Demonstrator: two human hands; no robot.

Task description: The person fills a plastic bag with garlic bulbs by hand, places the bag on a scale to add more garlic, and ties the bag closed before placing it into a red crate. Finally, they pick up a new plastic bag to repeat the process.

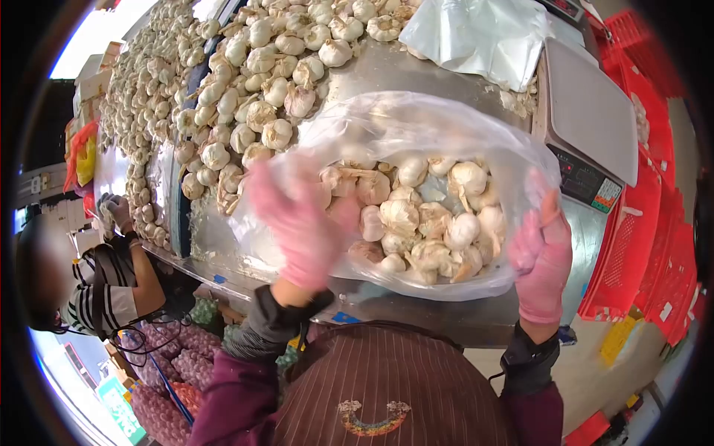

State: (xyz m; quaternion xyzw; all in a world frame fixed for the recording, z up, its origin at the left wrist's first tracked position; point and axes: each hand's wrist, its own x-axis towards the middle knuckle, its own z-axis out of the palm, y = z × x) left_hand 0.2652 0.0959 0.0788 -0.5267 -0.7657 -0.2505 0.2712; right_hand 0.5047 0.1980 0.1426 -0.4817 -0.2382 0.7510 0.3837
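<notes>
A clear plastic bag (524,152) lies wide open on the metal table before me, with many garlic bulbs (400,217) inside. At its right side, my right hand (541,260) in a pink glove is closed on the edge of the plastic. My left hand (303,234), also in a pink glove, is at the left part of the bag's mouth, beside the bulbs. Motion smears its fingers, so whether it holds a bulb or the plastic is not clear. Loose garlic bulbs (277,134) are heaped just beyond that hand.
A digital scale (591,111) stands to the right of the bag, near a stack of plastic bags (476,37). Red crates (628,245) line the right side. Across a divider at left, a co-worker's gloved hand (115,212) is by more garlic. Filled net sacks (160,401) sit below.
</notes>
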